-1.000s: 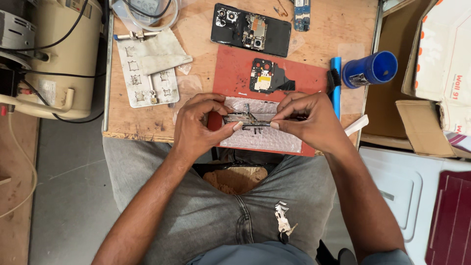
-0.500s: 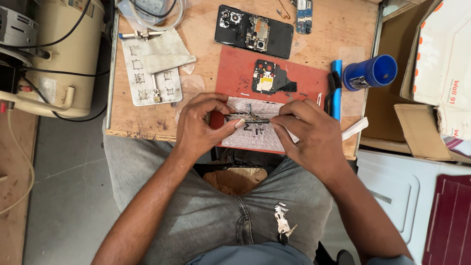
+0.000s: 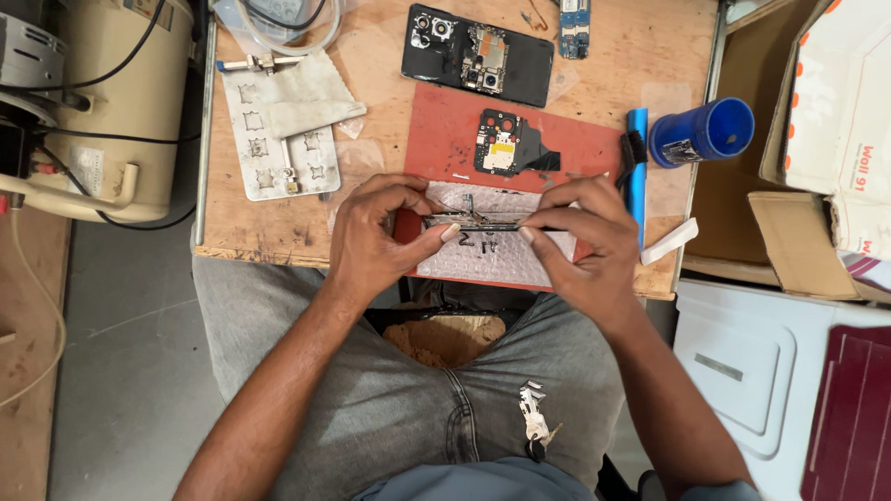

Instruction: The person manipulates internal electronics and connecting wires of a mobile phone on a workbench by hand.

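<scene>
On the wooden bench (image 3: 278, 232) at your lap, a red mat (image 3: 445, 139) carries a bubble-wrap pouch (image 3: 501, 255), and over it you pinch a thin phone frame (image 3: 473, 223) edge-on between your left hand (image 3: 380, 241) and right hand (image 3: 585, 241), each gripping one end. Your fingers hide its ends, and seen edge-on, its parts are hard to make out. The pouch overhangs the bench's near edge; a circuit board (image 3: 501, 153) lies just beyond your hands, a blue cup (image 3: 705, 134) near the right edge.

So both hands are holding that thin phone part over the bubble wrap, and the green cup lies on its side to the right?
Not quite: the cup is blue, not green, as the head view shows. Otherwise yes: the left hand and right hand hold the thin phone part over the bubble wrap.
</scene>
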